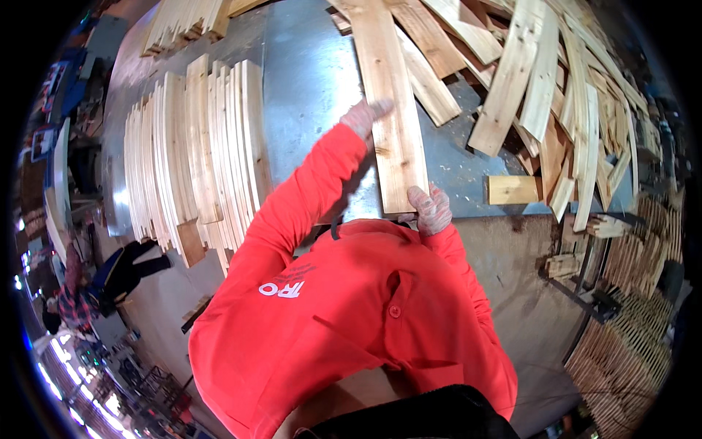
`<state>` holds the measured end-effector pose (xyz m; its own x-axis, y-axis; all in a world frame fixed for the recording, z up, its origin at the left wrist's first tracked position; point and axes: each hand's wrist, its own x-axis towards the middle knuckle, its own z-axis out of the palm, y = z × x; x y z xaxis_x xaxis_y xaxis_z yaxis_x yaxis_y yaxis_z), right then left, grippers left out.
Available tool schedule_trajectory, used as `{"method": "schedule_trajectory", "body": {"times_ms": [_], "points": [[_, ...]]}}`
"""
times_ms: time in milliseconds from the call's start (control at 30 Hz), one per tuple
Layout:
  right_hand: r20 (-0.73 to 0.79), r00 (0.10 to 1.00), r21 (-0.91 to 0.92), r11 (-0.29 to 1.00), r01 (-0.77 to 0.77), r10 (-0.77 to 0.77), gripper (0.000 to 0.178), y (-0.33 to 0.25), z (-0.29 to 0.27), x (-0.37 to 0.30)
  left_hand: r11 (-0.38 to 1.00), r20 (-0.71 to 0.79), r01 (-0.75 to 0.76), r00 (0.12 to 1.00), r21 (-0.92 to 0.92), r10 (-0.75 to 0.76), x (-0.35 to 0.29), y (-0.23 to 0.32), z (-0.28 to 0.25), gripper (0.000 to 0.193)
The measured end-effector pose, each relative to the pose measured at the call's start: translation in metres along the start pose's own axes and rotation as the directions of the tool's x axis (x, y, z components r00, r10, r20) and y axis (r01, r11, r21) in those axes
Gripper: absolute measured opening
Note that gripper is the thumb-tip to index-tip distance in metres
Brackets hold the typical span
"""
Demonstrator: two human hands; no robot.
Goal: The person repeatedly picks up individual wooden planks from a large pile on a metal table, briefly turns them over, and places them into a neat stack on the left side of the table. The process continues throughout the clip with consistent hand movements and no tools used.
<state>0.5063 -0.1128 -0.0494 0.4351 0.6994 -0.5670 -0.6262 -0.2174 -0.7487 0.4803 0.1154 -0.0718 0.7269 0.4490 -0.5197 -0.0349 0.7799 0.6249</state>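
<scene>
A long, pale wooden board [398,157] with a few knots lies lengthwise in front of me, its near end by my body. My left hand [365,117], in a whitish glove, is closed on the board's left edge partway along, thumb on top. At the near right corner my right hand [431,208], gloved too, grips the board's end. The fingers beneath the board are hidden. Under it is a grey metal-topped table [307,95]. The board's far end runs out past the top of the view.
On the left of the table, boards stand on edge in a row [219,139], with another stack [186,25] behind. A loose heap of boards [512,80] covers the right side, and a short block [514,190] lies near the front edge. Stacked slats [621,358] sit at lower right. A person [77,293] is at far left.
</scene>
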Motion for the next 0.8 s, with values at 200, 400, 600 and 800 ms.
{"method": "schedule_trajectory", "body": {"times_ms": [200, 400, 600, 800], "points": [[0.175, 0.971, 0.057, 0.983, -0.176, 0.164, 0.047, 0.026, 0.008, 0.026, 0.765, -0.289, 0.041, 0.938, 0.643, 0.192, 0.014, -0.05, -0.091, 0.064], [0.249, 0.931, 0.512, 0.78, -0.359, 0.266, 0.046, 0.054, 0.021, 0.057, 0.638, -0.308, -0.044, 0.848, 0.769, 0.43, -0.033, -0.004, -0.05, 0.062], [0.476, 0.876, 0.446, 0.836, -0.321, 0.083, 0.048, 0.026, 0.016, 0.068, 0.662, -0.252, -0.14, 0.851, 0.736, 0.46, -0.054, 0.01, -0.024, 0.065], [0.009, 0.998, -0.116, 0.991, 0.063, -0.063, 0.047, 0.023, 0.011, 0.086, 0.757, -0.238, -0.206, 0.87, 0.62, 0.431, -0.034, 0.01, -0.035, 0.057]]}}
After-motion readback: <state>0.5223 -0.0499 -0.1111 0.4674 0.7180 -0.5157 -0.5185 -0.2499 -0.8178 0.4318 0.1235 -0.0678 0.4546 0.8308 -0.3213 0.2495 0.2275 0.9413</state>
